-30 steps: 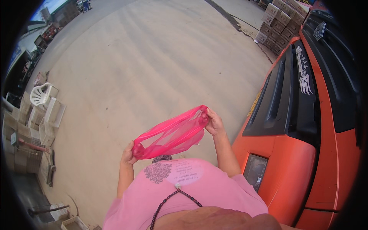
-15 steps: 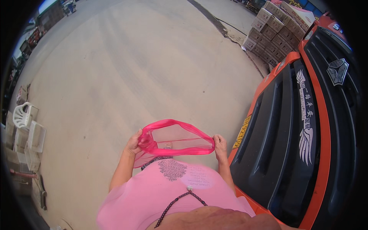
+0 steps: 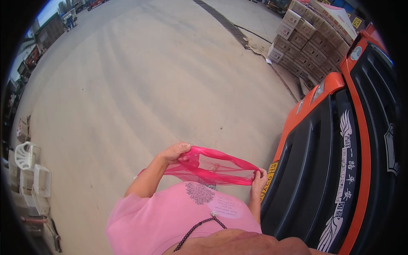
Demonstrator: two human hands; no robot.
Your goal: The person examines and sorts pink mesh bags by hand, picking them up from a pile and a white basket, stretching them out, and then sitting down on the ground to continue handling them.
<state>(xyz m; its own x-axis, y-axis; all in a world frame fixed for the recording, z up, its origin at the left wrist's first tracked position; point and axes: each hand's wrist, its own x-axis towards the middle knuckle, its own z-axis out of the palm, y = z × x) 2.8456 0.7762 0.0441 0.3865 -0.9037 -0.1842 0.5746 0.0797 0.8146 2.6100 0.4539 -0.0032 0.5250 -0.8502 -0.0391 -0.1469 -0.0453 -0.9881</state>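
Note:
A sheer bright pink mesh cloth [image 3: 219,156] with a thicker, shiny band along its edge is stretched between my hands in front of my pink shirt. The band forms a long open loop, and thin mesh hangs beneath it. My left hand [image 3: 176,152] is closed round the left end, with some of the cloth bunched by the fingers. At the other end, my right hand [image 3: 258,183] pinches the band, close to the front of an orange and black truck [image 3: 293,170].
Stacked cartons [image 3: 308,46] stand beyond the truck. A drain grate [image 3: 223,20] crosses the concrete ground [image 3: 148,85] at the far side. On the left are a white plastic chair [image 3: 26,156] and pale crates [image 3: 41,182]. Vehicles line the far left.
Both hands have shifted right with the pink cloth, the right one also lower. My left hand now sits higher than my right, so the loop slopes. The truck fills more of the view.

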